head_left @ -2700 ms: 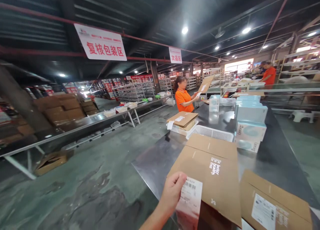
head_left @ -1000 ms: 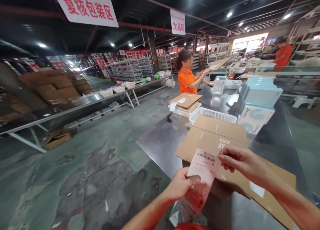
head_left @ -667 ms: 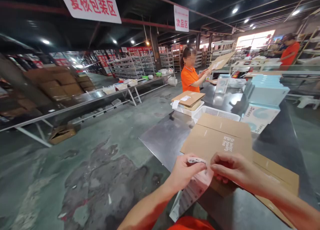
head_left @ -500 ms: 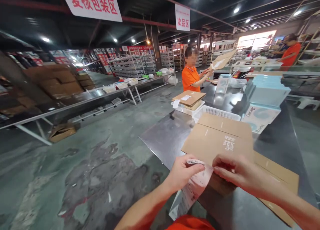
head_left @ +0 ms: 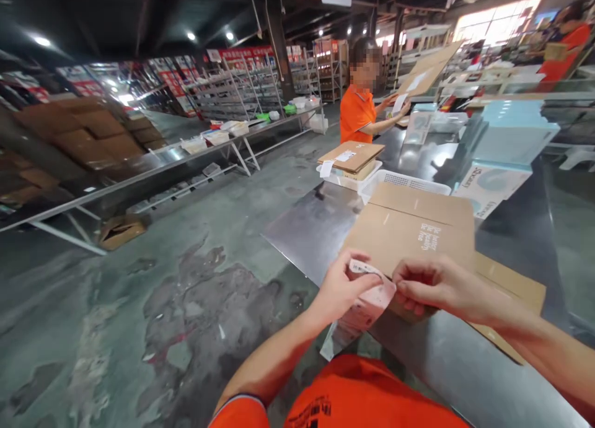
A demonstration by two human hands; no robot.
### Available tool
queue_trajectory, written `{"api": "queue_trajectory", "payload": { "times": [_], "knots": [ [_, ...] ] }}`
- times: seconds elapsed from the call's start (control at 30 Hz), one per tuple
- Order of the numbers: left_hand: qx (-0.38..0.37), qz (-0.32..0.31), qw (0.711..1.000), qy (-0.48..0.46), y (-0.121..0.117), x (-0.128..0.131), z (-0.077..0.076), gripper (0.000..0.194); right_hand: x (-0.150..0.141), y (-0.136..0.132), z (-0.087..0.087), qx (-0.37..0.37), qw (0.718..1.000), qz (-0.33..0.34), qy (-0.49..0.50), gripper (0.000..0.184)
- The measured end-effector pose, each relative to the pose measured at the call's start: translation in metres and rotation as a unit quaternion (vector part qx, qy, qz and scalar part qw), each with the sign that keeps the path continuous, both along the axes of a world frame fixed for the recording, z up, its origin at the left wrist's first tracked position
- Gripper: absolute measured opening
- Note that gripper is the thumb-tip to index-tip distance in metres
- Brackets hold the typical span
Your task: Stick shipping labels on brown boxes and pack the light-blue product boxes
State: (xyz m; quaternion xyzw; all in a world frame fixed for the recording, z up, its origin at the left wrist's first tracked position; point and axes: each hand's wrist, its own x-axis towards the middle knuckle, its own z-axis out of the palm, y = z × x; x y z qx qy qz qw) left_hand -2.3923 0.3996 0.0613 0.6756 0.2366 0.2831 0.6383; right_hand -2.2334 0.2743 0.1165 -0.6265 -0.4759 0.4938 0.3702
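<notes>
My left hand (head_left: pixel 346 287) is closed around a strip of printed labels (head_left: pixel 369 310), its thumb pressed on the upper part. The strip's tail hangs down toward my shirt. At the strip's right corner, my right hand (head_left: pixel 425 284) pinches the paper edge between thumb and forefinger. Just beyond both hands, a flat cardboard carton (head_left: pixel 400 230) with white printing lies on the metal table (head_left: pixel 297 230). Another cardboard sheet (head_left: pixel 511 282) sits partly under my right forearm.
White plastic baskets (head_left: pixel 404 181) stand behind the carton, one bearing flattened cartons (head_left: pixel 356 155) with a label. Light-blue boxes (head_left: pixel 506 137) are stacked at the right. Across the table, a co-worker in orange (head_left: pixel 356 118) holds a cardboard sheet (head_left: pixel 427 72). A long bench (head_left: pixel 153 168) runs at the left.
My view has tilted downward, showing more of my shirt. Both hands stay on the label strip, whose barcode now shows more. The co-worker's cardboard is raised, with a white label strip hanging by it.
</notes>
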Motion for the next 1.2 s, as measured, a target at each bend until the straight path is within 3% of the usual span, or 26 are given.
{"api": "queue_trajectory", "payload": {
  "times": [0.07,0.1,0.17,0.3,0.43,0.6,0.73,0.83,0.97,1.07,1.13,1.2],
  "knots": [
    [0.104,0.113,0.987,-0.038,-0.004,-0.001,-0.002,0.049,0.001,0.003,-0.001,-0.007,0.998,-0.02,0.055,0.038],
    [0.16,0.156,0.973,-0.05,-0.006,-0.002,-0.002,0.047,0.001,0.005,-0.002,-0.006,0.997,-0.03,0.071,0.042],
    [0.225,0.148,0.962,-0.048,-0.012,-0.004,0.0,0.032,0.0,0.007,-0.004,0.001,0.996,-0.04,0.086,0.045],
    [0.134,-0.048,0.99,0.0,-0.017,-0.003,0.002,0.042,-0.007,0.011,-0.004,0.027,0.997,-0.035,0.069,0.044],
    [0.03,-0.115,0.993,0.008,-0.014,0.002,0.004,0.046,-0.015,0.01,0.001,0.045,0.997,-0.038,0.048,0.039],
    [0.0,-0.126,0.992,-0.007,-0.012,0.0,0.012,0.045,-0.012,0.008,-0.008,0.107,0.987,-0.037,-0.11,0.029],
    [-0.033,-0.104,0.994,-0.015,-0.014,0.004,0.01,0.042,-0.006,0.008,-0.024,0.226,0.918,-0.028,-0.326,0.023],
    [-0.043,-0.095,0.994,-0.025,-0.018,0.008,0.003,0.039,-0.007,0.003,-0.027,0.265,0.874,0.006,-0.406,0.023],
    [0.038,-0.085,0.996,0.003,-0.023,0.005,0.0,0.039,-0.011,-0.009,-0.022,0.187,0.902,0.051,-0.386,0.014],
    [0.117,-0.129,0.984,-0.027,-0.019,-0.001,-0.003,0.046,-0.009,-0.016,-0.022,0.15,0.923,-0.015,-0.354,0.03],
    [0.138,-0.073,0.986,-0.063,-0.011,-0.006,-0.012,0.047,-0.006,-0.021,-0.022,0.135,0.939,-0.074,-0.307,0.044],
    [0.112,0.009,0.992,-0.065,-0.004,-0.009,-0.028,0.054,-0.004,-0.026,-0.02,0.109,0.962,-0.102,-0.229,0.053]
  ]
}}
